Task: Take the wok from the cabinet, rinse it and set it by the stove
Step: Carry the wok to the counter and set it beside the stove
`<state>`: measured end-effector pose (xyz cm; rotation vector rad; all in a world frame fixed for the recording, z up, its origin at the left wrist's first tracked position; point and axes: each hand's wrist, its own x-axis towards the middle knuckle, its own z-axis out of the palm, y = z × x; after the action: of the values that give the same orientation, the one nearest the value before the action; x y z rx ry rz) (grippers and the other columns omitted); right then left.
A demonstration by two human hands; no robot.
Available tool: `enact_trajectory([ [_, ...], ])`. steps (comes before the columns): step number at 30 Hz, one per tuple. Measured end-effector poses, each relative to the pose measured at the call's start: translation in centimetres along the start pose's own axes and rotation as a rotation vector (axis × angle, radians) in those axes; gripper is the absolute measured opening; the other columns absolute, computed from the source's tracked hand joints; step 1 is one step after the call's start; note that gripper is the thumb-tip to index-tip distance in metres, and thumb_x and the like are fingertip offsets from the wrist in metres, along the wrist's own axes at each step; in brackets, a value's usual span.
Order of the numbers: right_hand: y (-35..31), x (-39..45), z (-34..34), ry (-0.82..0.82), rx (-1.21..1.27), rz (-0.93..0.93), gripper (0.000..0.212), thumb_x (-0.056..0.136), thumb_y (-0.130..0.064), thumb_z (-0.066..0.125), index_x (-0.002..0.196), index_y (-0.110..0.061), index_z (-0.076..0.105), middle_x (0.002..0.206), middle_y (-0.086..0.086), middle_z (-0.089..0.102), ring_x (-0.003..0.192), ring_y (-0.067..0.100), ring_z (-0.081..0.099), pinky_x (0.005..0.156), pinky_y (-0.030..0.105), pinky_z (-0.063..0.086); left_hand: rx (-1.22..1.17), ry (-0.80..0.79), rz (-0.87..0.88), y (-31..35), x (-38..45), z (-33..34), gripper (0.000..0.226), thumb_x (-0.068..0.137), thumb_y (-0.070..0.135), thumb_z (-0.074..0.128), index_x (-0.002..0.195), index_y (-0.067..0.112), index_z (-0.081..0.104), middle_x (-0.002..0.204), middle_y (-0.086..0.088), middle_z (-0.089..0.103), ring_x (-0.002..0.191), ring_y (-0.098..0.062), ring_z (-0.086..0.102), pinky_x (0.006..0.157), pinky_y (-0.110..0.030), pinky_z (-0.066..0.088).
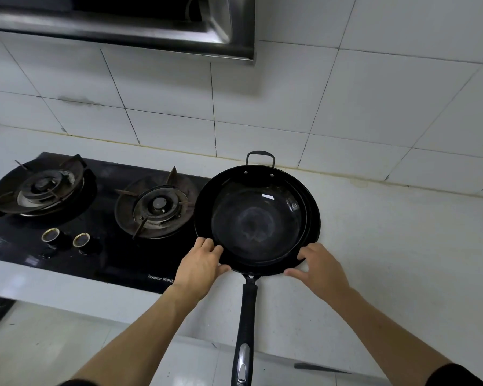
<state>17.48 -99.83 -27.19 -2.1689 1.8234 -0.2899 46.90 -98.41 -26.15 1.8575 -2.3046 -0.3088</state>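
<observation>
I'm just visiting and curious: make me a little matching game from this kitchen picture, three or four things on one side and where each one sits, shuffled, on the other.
Things:
1. wok
2. left hand
3. right hand
4. two knobs

Places:
A. at the wok's near rim, on the side away from the burners
B. on the white counter, just right of the stove
C. on the black stove top, in front of the burners
D. at the wok's near rim, on the stove side

Pairs: 1-B, 2-D, 3-A, 4-C
</observation>
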Motion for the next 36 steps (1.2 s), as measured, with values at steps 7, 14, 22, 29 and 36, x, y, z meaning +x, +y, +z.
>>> enact_trajectory([
  [7, 0.3, -0.1, -0.1, -0.008, 0.022, -0.007, 0.059, 0.064, -0.076, 0.059, 0.087, -0.021, 0.060, 0.087, -0.008, 0.052, 0.077, 0.007, 0.050, 0.066, 0.019, 0.045, 0.022, -0.031, -0.001, -0.3, 0.0, -0.1, 0.046, 0.089, 0.054, 0.056, 0.118, 0.019, 0.056, 0.112, 0.002, 0.051, 0.112, -0.016, 0.042, 0.082, -0.026, 0.049],
  [14, 0.5, -0.1, -0.5, -0.006, 0.063, -0.042, 0.052, 0.070, -0.061, 0.072, 0.100, -0.020, 0.062, 0.099, -0.009, 0.052, 0.091, 0.005, 0.050, 0.076, 0.020, 0.045, 0.072, -0.072, 0.019, 0.1, 0.1, -0.4, 0.049, 0.090, 0.057, 0.051, 0.122, 0.021, 0.055, 0.111, 0.003, 0.052, 0.108, -0.016, 0.042, 0.086, -0.027, 0.047],
  [22, 0.3, -0.8, -0.8, -0.066, 0.101, -0.089, 0.052, 0.079, -0.056, 0.067, 0.118, -0.021, 0.059, 0.115, -0.010, 0.052, 0.109, 0.005, 0.047, 0.092, 0.023, 0.045, 0.062, -0.102, 0.011, 0.1, -0.2, -1.2, 0.049, 0.091, 0.055, 0.051, 0.129, 0.024, 0.052, 0.119, 0.004, 0.053, 0.113, -0.016, 0.043, 0.091, -0.029, 0.047],
  [29, -0.7, -2.1, -0.5, -0.102, 0.057, -0.095, 0.041, 0.086, -0.046, 0.065, 0.116, -0.019, 0.059, 0.114, -0.006, 0.052, 0.108, 0.010, 0.047, 0.093, 0.027, 0.045, 0.120, -0.140, 0.003, 0.3, -1.0, -2.3, 0.043, 0.095, 0.044, 0.052, 0.133, 0.025, 0.049, 0.131, 0.003, 0.050, 0.119, -0.019, 0.045, 0.092, -0.032, 0.048],
  [36, -1.7, -2.8, -0.5, -0.085, 0.056, -0.068, 0.036, 0.085, -0.041, 0.068, 0.113, -0.018, 0.060, 0.112, -0.005, 0.052, 0.107, 0.011, 0.048, 0.091, 0.025, 0.044, 0.137, -0.177, -0.006, 0.5, -1.0, -2.8, 0.037, 0.094, 0.030, 0.055, 0.130, 0.020, 0.049, 0.124, -0.001, 0.049, 0.113, -0.021, 0.048, 0.088, -0.033, 0.049],
])
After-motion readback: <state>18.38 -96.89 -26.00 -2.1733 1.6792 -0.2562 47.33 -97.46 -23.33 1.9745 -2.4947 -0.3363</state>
